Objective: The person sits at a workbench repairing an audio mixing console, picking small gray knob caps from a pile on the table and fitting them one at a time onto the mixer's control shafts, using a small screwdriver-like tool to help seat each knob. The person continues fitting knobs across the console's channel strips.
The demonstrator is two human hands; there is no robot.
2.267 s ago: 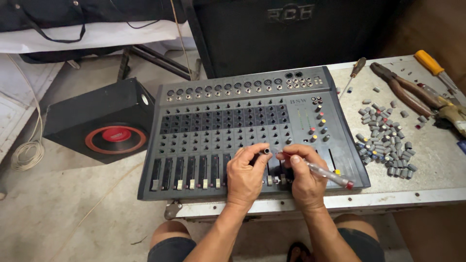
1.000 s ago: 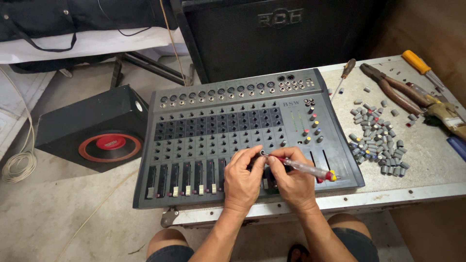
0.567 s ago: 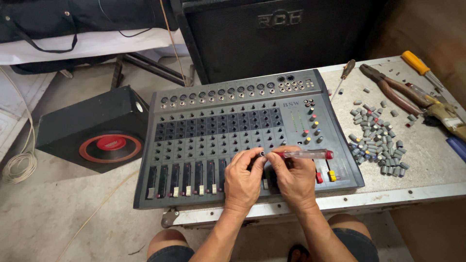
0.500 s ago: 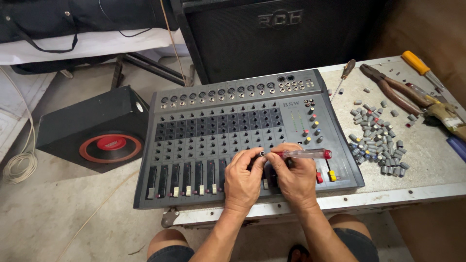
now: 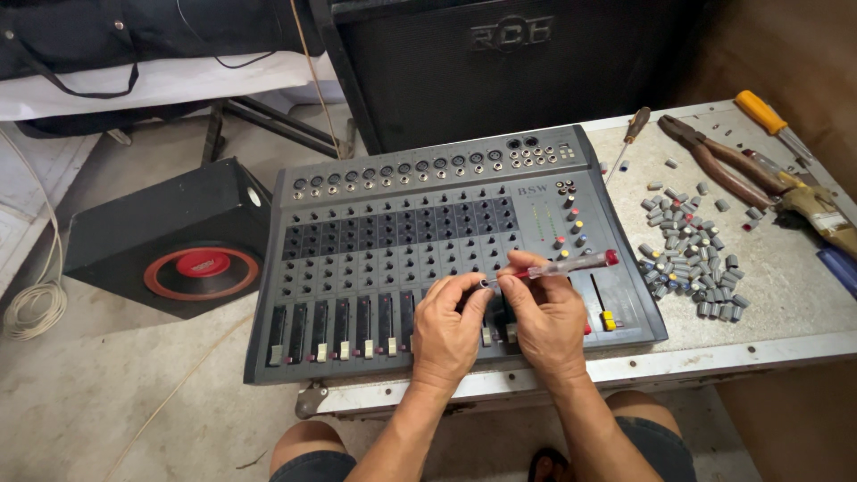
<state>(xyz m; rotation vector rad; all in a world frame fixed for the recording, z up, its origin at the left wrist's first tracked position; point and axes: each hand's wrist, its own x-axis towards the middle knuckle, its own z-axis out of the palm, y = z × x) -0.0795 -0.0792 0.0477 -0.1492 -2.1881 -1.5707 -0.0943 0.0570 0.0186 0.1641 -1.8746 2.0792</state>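
Since the frame 2.3 s ago the red-capped screwdriver point(image 5: 558, 266) has swung up from pointing down-right across the faders to lying almost level, its cap now toward the pile of knobs, and the camera has shifted a little so the workbench sits further right.

The grey workbench point(image 5: 786, 295) carries the audio mixer point(image 5: 446, 232), which fills most of its left part and overhangs nothing; the mixer's near edge runs just behind the bench's front lip. On the floor to the left stands a black speaker box point(image 5: 170, 241) with a red ring.

Right of the mixer lies a heap of small grey knobs point(image 5: 692, 268), and beyond it pliers point(image 5: 714, 161) and a yellow-handled screwdriver point(image 5: 763, 112), well apart from the hands.

The left hand point(image 5: 446, 335) is closed at thumb and forefinger on a small dark knob point(image 5: 486, 284), held just above the fader section. The right hand point(image 5: 549, 321) is clamped on the screwdriver's clear shaft, its tip touching that knob.

To work the knob well, I judge it best to keep the tip seated square and the left pinch firm, as the part is tiny and could drop among the sliders.

Open room lies to the right front of the bench; the knob heap near the mixer's right edge crowds any sweep that way.
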